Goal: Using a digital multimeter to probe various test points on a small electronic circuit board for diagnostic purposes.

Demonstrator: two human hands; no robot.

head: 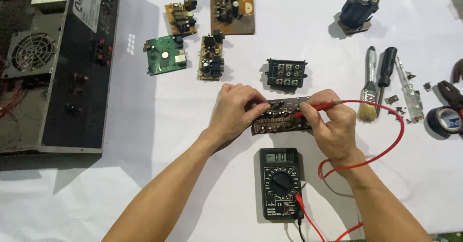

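Head view. I see the left hand [237,110] closed on the left end of a long brown circuit board [281,116], which lies on the white table [144,140] just beyond the multimeter [280,183]. I cannot tell whether that hand also pinches a second probe; its fingertips hide the spot. The right hand [332,126] grips a red probe [314,108] like a pen, tip down on the board's parts near the middle. The red lead [386,145] loops out to the right and runs back to the meter, near centre.

Beyond the board I note a black connector block [286,73]. Farther left lie a green circuit board [165,55], two small tan boards [211,56] and, at the far edge, a larger brown board [232,8]. An opened amplifier case [72,68] with a fan fills the left side. On the right sit a paintbrush [369,85], a black-handled screwdriver [385,70], a clear tester screwdriver [409,90], a roll of black tape [443,121] and, farther off, a black capacitor block [358,10].
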